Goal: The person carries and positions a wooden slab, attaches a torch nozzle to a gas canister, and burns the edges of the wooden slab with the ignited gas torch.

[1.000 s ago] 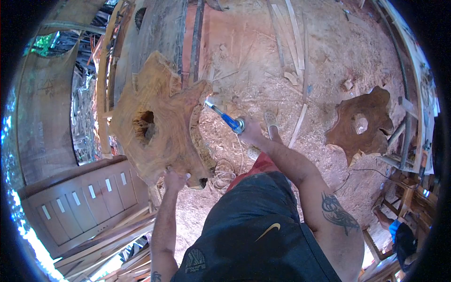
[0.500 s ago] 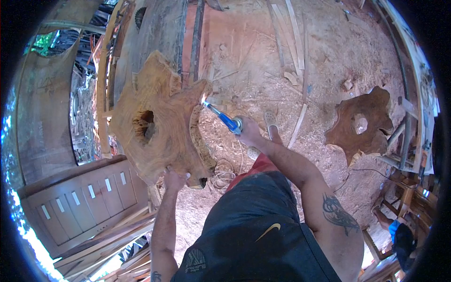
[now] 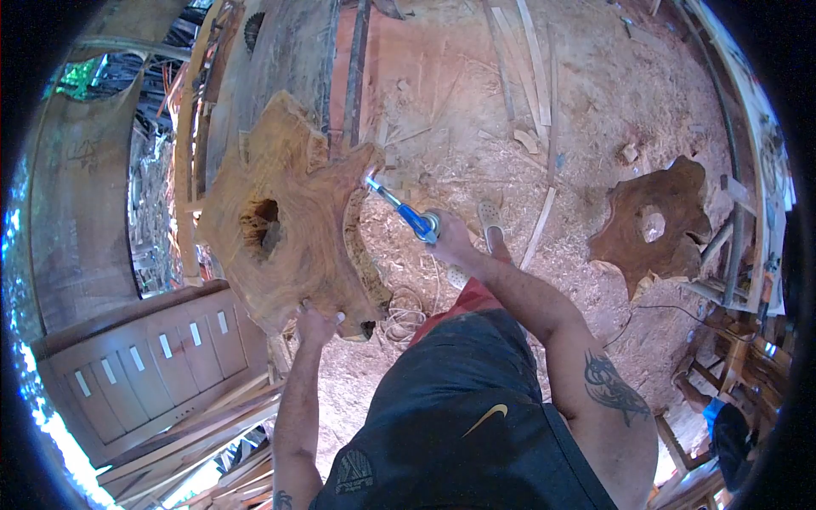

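Note:
A large, irregular wood slab point(image 3: 297, 187) with a dark hole through it lies before me on the left. My left hand point(image 3: 317, 326) grips its near edge, the fingers over the top and the thumb along the side. In my right hand point(image 3: 453, 239) is a blowtorch point(image 3: 416, 223) with a blue body and a metal nozzle. The nozzle points up and left at the slab's right-hand tip, with a small pale flame close to the wood. The fingers on the far side of the torch are partly hidden.
A second, darker slab point(image 3: 625, 225) with a central hole stands at right. Sawdust covers the floor point(image 3: 612, 102), with wood strips point(image 3: 535, 68) and a coiled cord point(image 3: 406, 316) on it. A panelled door point(image 3: 153, 365) and stacked planks are lower left. Another person point(image 3: 727, 433) is lower right.
The flame at the torch's nozzle looks smaller and fainter than before. Both hands and the slab have stayed in nearly the same place.

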Demonstrator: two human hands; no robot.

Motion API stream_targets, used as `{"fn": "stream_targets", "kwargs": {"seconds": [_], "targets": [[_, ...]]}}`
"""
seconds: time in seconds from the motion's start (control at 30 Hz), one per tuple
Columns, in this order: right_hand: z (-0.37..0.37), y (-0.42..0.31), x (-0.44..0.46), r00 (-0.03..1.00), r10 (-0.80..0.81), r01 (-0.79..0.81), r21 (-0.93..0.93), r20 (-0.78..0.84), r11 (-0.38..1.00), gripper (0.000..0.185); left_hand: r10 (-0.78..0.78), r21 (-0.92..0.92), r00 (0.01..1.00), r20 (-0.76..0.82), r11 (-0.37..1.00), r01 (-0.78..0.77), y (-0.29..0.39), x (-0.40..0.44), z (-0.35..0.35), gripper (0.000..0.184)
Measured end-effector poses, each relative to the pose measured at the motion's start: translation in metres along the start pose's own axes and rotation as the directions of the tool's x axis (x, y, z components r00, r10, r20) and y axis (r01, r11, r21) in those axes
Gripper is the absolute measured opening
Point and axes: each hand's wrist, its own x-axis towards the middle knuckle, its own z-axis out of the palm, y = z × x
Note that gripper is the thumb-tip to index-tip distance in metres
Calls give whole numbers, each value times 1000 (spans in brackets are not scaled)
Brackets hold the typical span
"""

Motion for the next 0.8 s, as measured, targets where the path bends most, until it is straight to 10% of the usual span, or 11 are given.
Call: {"fn": "stream_targets", "kwargs": {"seconds": [0.8], "targets": [[-6,1,7,984,54,-62,-39,-171,997,68,-29,69,999,-43,997,32,3,-1,1,122]]}}
